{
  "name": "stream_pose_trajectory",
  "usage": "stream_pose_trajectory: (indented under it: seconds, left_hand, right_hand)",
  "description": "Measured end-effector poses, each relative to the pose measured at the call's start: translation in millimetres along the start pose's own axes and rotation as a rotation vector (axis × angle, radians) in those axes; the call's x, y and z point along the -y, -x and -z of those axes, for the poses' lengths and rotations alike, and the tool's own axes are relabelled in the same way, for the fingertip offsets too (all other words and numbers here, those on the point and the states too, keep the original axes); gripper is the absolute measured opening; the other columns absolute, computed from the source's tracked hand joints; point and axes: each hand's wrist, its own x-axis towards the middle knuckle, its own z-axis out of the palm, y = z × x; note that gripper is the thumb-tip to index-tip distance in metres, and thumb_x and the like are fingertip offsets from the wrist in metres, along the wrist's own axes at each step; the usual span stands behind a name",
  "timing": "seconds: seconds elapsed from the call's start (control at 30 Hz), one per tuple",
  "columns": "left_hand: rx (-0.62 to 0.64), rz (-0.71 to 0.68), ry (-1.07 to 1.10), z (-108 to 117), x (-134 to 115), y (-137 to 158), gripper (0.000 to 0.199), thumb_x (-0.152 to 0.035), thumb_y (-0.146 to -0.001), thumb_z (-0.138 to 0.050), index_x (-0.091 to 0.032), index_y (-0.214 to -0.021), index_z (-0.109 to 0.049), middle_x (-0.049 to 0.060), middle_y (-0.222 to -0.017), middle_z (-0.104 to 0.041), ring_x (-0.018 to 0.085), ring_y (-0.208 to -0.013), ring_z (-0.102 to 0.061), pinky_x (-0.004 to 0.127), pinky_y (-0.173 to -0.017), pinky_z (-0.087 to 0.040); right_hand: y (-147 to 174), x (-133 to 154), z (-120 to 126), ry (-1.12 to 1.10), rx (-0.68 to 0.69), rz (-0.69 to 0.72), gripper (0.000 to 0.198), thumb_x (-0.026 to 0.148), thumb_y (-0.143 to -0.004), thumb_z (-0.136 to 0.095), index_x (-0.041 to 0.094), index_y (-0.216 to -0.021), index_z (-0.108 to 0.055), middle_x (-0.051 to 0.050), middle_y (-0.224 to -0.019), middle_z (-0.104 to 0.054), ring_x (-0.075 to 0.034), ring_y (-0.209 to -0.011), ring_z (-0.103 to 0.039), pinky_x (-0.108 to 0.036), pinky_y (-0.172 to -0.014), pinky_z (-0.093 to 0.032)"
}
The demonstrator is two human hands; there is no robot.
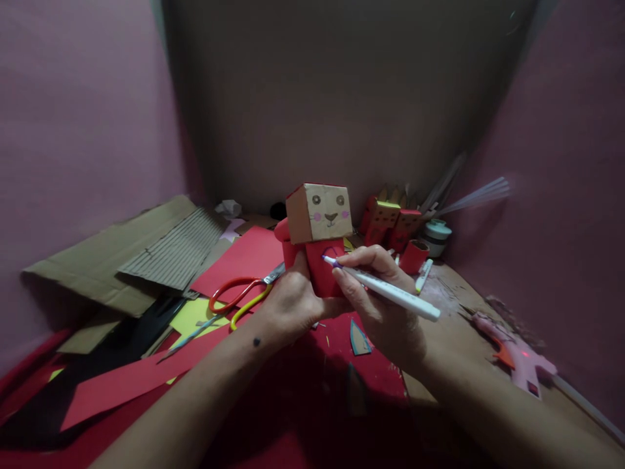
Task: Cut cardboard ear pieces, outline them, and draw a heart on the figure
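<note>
A paper animal figure point(328, 218) has a boxy cardboard head with drawn eyes, pink cheeks and a nose, on a red tube body point(319, 280). My left hand point(295, 293) is wrapped round the body from the left and below, holding it upright. Pinched in my right hand point(378, 293) is a white marker pen point(390, 291), its purple tip at the front of the red body, where a curved purple line shows. Just left of my left hand lie scissors point(244, 293) with red and yellow handles. Below the hands rests a small pointed cardboard piece point(360, 339).
Cardboard sheets point(122, 254) and red paper point(239, 260) lie on the left. Behind on the right stand red figures point(390, 221), a red tube point(414, 256), another marker point(424, 276) and a pale jar point(436, 238). A pink glue gun point(517, 358) lies far right.
</note>
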Motion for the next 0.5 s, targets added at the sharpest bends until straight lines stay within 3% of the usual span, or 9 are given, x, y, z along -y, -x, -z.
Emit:
stream_pose_trajectory:
  seconds: [0.23, 0.4, 0.5]
  left_hand:
    - [-0.018, -0.035, -0.001, -1.2, -3.4, -0.5, 0.046, -0.043, -0.066, -0.095, -0.028, -0.102, -0.069, 0.003, -0.093, -0.076, 0.035, -0.107, -0.073, 0.043, -0.090, -0.062]
    - [0.005, -0.002, -0.010, -0.2, 2.1, 1.6, 0.038, -0.040, -0.070, -0.094, -0.029, -0.092, -0.064, -0.002, -0.066, -0.061, 0.035, -0.101, -0.073, 0.037, -0.074, -0.062]
    - [0.014, 0.007, -0.014, 0.3, 2.1, 1.3, 0.036, -0.043, -0.070, -0.093, -0.029, -0.085, -0.063, -0.002, -0.065, -0.058, 0.034, -0.097, -0.071, 0.036, -0.071, -0.061]
  right_hand:
    - [0.5, 1.9, 2.9, 0.017, 0.027, -0.005, 0.011, 0.018, -0.092, -0.075, 0.027, -0.090, -0.069, 0.004, -0.077, -0.071, -0.014, -0.064, -0.067, -0.029, -0.060, -0.055]
    - [0.1, 3.5, 4.3, 0.037, 0.047, -0.013, 0.013, 0.017, -0.091, -0.075, 0.027, -0.088, -0.068, 0.005, -0.072, -0.069, -0.013, -0.060, -0.064, -0.029, -0.055, -0.048]
    - [0.0, 3.0, 4.9, 0.036, 0.053, -0.008, 0.013, 0.016, -0.091, -0.075, 0.026, -0.087, -0.068, 0.005, -0.072, -0.068, -0.012, -0.060, -0.062, -0.029, -0.055, -0.046]
